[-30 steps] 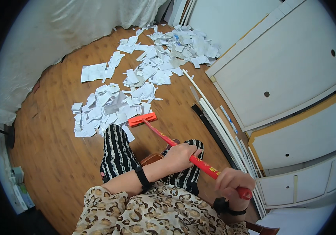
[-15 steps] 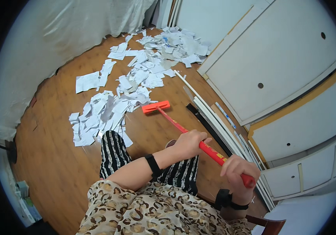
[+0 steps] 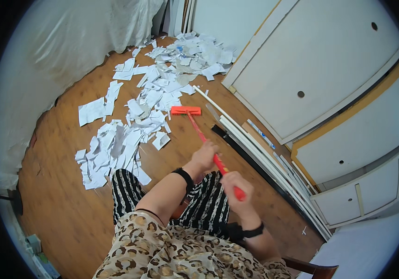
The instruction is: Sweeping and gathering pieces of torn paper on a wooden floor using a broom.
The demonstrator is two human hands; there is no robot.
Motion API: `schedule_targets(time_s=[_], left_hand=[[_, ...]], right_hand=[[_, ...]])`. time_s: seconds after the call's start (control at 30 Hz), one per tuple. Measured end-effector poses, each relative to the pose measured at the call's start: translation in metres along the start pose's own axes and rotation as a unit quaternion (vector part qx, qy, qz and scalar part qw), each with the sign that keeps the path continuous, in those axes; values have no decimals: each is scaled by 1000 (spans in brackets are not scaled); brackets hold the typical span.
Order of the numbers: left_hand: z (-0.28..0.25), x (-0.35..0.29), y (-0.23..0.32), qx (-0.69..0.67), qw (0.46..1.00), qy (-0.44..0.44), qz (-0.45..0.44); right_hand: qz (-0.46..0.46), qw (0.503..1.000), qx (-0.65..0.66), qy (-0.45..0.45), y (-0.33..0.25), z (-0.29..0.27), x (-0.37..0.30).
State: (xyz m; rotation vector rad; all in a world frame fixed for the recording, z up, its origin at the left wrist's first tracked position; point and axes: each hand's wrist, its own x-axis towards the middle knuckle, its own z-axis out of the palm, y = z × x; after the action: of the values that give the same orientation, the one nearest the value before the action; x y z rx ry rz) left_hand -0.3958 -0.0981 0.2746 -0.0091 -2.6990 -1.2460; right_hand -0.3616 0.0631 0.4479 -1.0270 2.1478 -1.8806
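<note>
Both hands grip the red handle of a floor brush [image 3: 186, 110], whose orange-red head rests bristles-down on the wooden floor. My left hand [image 3: 205, 156] is closed round the middle of the handle. Nearer me and to the right, my right hand [image 3: 237, 188] wraps the handle just above its rounded end. The brush head lies at the right side of a long spread of torn white paper [image 3: 115, 146]. One loose paper piece [image 3: 161, 140] lies a little nearer than the head, beside the heap.
Long white tubes and a black strip [image 3: 246, 156] lie along the right side, next to white panels [image 3: 278, 93] with round holes. A pale sheet [image 3: 78, 37] hangs at the left. More torn paper [image 3: 199, 53] is heaped at the back. A wooden chair part [image 3: 315, 269] shows at lower right.
The brush head has moved a little farther away. My right hand has swung left with the handle's end, and the handle stands steeper in view. A loose paper piece now shows beside the heap.
</note>
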Motion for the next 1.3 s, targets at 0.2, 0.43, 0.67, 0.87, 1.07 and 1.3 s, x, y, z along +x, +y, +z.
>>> schedule_targets(time_s=[0.2,0.43,0.67,0.87,1.07,1.3], left_hand=[[-22,8,6,23,998,62,24],[-53,-4,151,-132,990,-52,25],[-30,-24,151,-150,986,-77,19],[12,-31,38,16,998,-28,51],[-46,-13,66,-2,998,-55,40],[-95,-33,152,-136,978,-154,19]], right_hand=[[19,999,49,14,-8,10,18],[109,992,60,28,-134,-70,9],[158,986,49,19,-138,-60,-10],[62,997,-25,-39,-28,-12,-44],[39,998,24,-40,-69,-20,2],[40,992,48,-107,-154,-65,21]])
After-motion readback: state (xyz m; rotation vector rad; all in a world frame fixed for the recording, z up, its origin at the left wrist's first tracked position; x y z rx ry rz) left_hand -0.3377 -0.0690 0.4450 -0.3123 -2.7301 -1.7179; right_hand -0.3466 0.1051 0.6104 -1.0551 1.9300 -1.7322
